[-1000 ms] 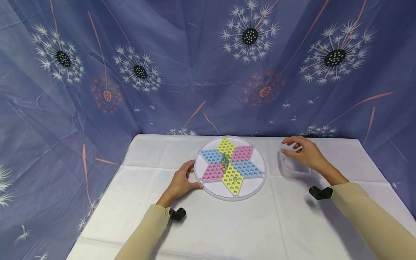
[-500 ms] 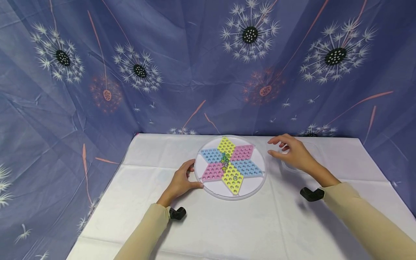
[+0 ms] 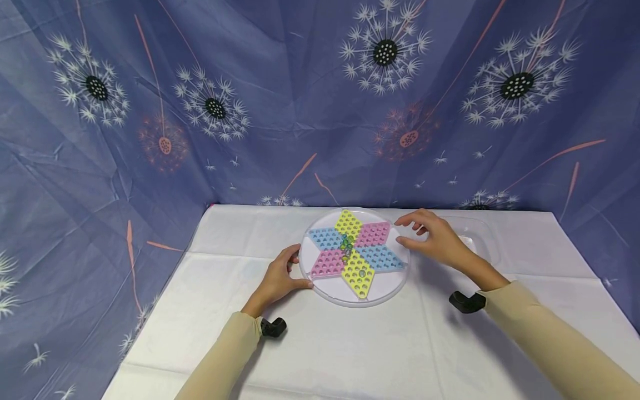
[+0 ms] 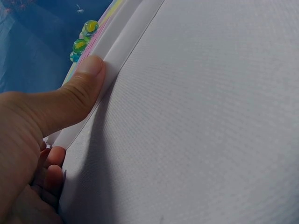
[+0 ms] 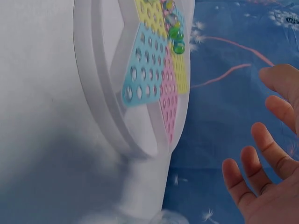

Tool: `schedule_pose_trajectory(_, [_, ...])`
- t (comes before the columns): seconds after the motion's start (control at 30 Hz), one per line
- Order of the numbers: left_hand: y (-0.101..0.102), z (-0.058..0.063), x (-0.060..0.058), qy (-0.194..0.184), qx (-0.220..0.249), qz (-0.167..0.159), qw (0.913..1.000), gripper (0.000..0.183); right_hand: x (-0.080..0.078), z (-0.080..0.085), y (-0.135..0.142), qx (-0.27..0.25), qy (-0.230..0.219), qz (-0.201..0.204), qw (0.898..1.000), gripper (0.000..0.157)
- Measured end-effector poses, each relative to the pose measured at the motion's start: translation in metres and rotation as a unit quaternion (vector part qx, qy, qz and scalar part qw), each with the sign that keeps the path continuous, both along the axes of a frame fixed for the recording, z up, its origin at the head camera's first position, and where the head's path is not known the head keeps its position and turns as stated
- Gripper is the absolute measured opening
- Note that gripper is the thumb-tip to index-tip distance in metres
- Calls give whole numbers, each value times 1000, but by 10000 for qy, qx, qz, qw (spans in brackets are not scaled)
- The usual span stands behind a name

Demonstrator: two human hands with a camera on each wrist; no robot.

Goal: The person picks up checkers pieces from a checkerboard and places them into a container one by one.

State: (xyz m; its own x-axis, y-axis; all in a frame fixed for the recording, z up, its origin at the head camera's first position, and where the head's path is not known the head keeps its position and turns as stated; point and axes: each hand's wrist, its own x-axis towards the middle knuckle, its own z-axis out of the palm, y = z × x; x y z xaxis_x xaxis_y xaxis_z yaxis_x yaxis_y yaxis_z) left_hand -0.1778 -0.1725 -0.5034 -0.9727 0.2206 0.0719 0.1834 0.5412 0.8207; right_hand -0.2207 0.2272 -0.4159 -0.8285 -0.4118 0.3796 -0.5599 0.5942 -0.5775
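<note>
Right hand (image 3: 438, 240) has moved from clear box (image 3: 481, 234) toward board (image 3: 384, 284), fingers (image 5: 271, 145) apart; left hand (image 3: 279, 282)'s fingers clamp the board.

left sleeve (image 3: 220, 353): long, plain beige, reaching the wrist | left wrist camera (image 3: 273, 328): black, chunky, bent shape | left hand (image 3: 277, 279): bare | right sleeve (image 3: 555, 339): matching beige, long | right wrist camera (image 3: 468, 302): black, likewise bent | right hand (image 3: 434, 240): bare

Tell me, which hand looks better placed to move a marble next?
Probably the right hand: it hovers near the board, apparently holding nothing, while the left hand grips the board.
</note>
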Motion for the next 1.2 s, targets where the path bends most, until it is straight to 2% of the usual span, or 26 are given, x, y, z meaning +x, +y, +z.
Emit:
schedule_pose_trajectory(0.33, [0, 1, 1, -31, -11, 7, 10000, 103, 4, -5, -19, -46, -118, 324, 9994, 35])
schedule_pose_trajectory(1.0, [0, 1, -1, -25, 54, -21, 10000, 103, 5, -28, -45, -268, -196, 924, 9952, 35])
schedule_pose_trajectory(1.2, [-1, 2, -1, -95, 58, 9, 9999, 104, 7, -33, -53, -196, -547, 945, 9938, 34])
